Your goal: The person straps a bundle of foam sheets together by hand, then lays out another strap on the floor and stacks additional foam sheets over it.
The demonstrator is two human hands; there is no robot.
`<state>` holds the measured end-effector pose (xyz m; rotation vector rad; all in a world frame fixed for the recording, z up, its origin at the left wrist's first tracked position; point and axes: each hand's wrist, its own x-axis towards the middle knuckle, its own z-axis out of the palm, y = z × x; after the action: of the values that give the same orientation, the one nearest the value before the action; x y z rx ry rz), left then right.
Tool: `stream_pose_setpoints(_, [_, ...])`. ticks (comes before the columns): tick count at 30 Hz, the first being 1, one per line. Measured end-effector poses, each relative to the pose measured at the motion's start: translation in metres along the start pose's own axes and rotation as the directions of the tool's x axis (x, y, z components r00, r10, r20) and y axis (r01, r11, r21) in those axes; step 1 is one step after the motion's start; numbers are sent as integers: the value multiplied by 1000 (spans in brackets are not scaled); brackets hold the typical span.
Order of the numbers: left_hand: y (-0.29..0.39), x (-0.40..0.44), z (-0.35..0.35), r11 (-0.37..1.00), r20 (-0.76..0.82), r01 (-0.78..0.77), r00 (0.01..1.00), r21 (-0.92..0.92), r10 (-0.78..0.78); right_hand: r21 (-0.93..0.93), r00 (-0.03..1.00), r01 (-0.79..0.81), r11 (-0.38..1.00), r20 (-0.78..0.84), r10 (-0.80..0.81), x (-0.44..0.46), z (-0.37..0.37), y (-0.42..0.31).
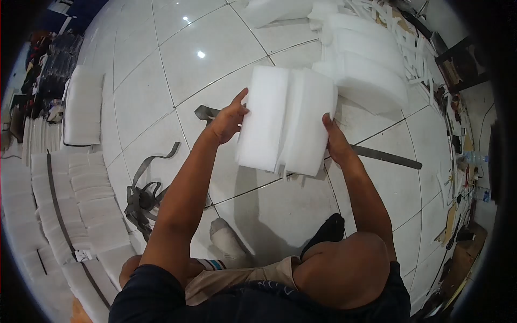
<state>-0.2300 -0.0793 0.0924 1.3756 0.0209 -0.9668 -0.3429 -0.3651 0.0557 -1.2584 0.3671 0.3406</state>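
Observation:
Between my two hands is a thick stack of white foam sheets [263,118], parted into two bundles by a gap down the middle. My left hand [229,121] presses against its left side, thumb and fingers at the edge. On the opposite side, my right hand [338,142] clasps the right edge, with its thumb on top and the other fingers mostly hidden. A grey strap [388,157] runs along the floor under the stack, showing on both sides. Its tangled length [142,204] lies left of my left forearm.
More white foam sheets [366,59] are piled at the upper right, beside loose foam strips [423,64]. Strapped foam stacks [56,188] line the left, with another foam bundle [83,107] above them. My feet rest on the tiled floor [145,118] below the stack.

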Motion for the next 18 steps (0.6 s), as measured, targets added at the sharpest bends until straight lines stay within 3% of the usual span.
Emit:
stream_pose_setpoints(3, [-6,2,5,986,18,-13,1000,-166,16,182,992,-105,978,-55,117,3,0,-10])
stream_pose_setpoints(5, [-12,6,8,975,24,6,1000,-224,-1,-267,986,-157,951,17,167,-1,12,-31])
stream_pose_setpoints(6, [-24,10,4,985,-63,74,994,-156,-85,-260,985,-164,951,9,173,3,15,-30])
stream_pose_setpoints(7, [-34,15,0,985,-154,144,975,-95,-158,-376,996,-69,924,21,83,8,17,-28])
stream_pose_setpoints(8, [-32,12,2,984,-149,149,975,-99,-163,-486,999,25,873,48,-2,13,17,-28])
stream_pose_setpoints(10, [-20,-1,11,981,-154,75,983,-176,-103,-472,995,-23,882,71,65,11,11,-30])
stream_pose_setpoints(12, [-20,-5,10,976,-152,44,985,-214,-78,-79,987,81,994,-133,-91,-1,11,-29])
stream_pose_setpoints(13, [-23,-6,9,976,-152,28,986,-216,-62,-44,990,30,999,-137,-36,-8,10,-32])
stream_pose_setpoints(14, [-25,-6,10,976,-151,8,988,-217,-42,-46,990,27,999,-140,-33,-10,14,-30])
stream_pose_setpoints(16, [-30,-4,16,971,-148,33,987,-238,-70,190,990,-54,980,-116,77,-9,22,-17])
stream_pose_setpoints(17, [-33,-4,21,964,-148,60,984,-260,-101,314,997,37,949,60,-58,9,17,12])
stream_pose_setpoints(18, [-34,-4,28,964,-139,69,984,-256,-107,319,997,38,947,49,-57,5,22,12])
